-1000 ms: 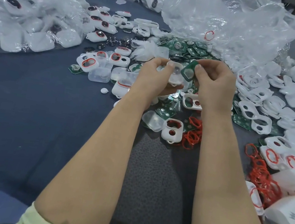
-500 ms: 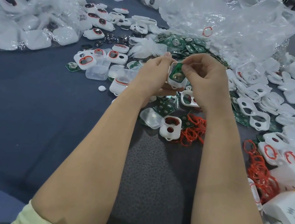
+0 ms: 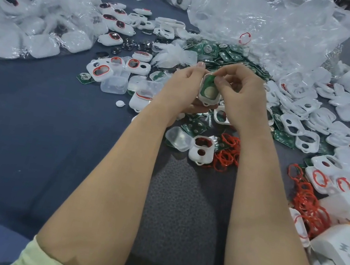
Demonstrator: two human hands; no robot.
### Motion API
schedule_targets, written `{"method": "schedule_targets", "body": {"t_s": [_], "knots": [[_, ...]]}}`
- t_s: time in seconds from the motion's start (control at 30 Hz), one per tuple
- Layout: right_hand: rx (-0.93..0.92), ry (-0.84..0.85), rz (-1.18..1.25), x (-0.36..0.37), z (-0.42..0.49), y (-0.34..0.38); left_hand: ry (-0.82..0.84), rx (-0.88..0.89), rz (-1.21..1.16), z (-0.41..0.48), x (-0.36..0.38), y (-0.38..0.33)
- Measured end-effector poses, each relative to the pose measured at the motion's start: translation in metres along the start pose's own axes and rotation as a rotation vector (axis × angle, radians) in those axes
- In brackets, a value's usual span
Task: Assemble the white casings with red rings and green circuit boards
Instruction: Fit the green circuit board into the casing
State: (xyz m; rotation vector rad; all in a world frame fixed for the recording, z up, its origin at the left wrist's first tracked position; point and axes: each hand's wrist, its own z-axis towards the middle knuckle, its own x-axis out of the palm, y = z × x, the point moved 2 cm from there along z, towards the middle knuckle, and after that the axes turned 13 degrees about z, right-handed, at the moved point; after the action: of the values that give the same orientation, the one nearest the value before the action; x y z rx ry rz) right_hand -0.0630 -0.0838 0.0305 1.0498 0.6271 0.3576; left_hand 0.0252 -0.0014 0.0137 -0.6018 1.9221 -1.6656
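Observation:
My left hand (image 3: 183, 87) grips a white casing (image 3: 208, 99) from its left side, above the middle of the table. A green circuit board (image 3: 207, 88) with a round silver pad lies inside that casing. My right hand (image 3: 239, 94) has its fingers curled at the casing's top right, fingertips pressing on the board's upper edge. Below the hands lies another white casing (image 3: 201, 152) beside a heap of loose red rings (image 3: 227, 153). More green circuit boards (image 3: 227, 54) are piled behind the hands.
Empty white casings (image 3: 296, 128) spread out at the right, with more red rings (image 3: 309, 202) and a white device (image 3: 344, 253) at the right edge. Finished casings (image 3: 100, 70) and clear plastic bags (image 3: 25, 19) fill the left and back. A grey mat (image 3: 184, 204) lies between my forearms.
The green board was held at the casing's rim by my right fingers; it now lies down inside the casing, and both hands have stayed close together.

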Motion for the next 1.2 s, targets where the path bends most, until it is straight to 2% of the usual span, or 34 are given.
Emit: {"method": "schedule_targets", "body": {"t_s": [0.73,0.97,1.1,1.2], "knots": [[-0.005,-0.017,-0.038,0.002,0.001,-0.003,-0.004,-0.019,0.034,0.003,0.0,0.003],[-0.009,-0.05,-0.063,0.006,0.0,-0.007,0.038,0.027,0.029,0.002,-0.001,0.003],[0.022,-0.103,0.0,0.007,-0.003,-0.01,0.058,0.045,0.011,0.002,-0.001,0.003],[0.134,-0.104,0.139,0.008,-0.004,-0.012,0.056,0.053,0.033,0.002,0.0,0.003]]}}
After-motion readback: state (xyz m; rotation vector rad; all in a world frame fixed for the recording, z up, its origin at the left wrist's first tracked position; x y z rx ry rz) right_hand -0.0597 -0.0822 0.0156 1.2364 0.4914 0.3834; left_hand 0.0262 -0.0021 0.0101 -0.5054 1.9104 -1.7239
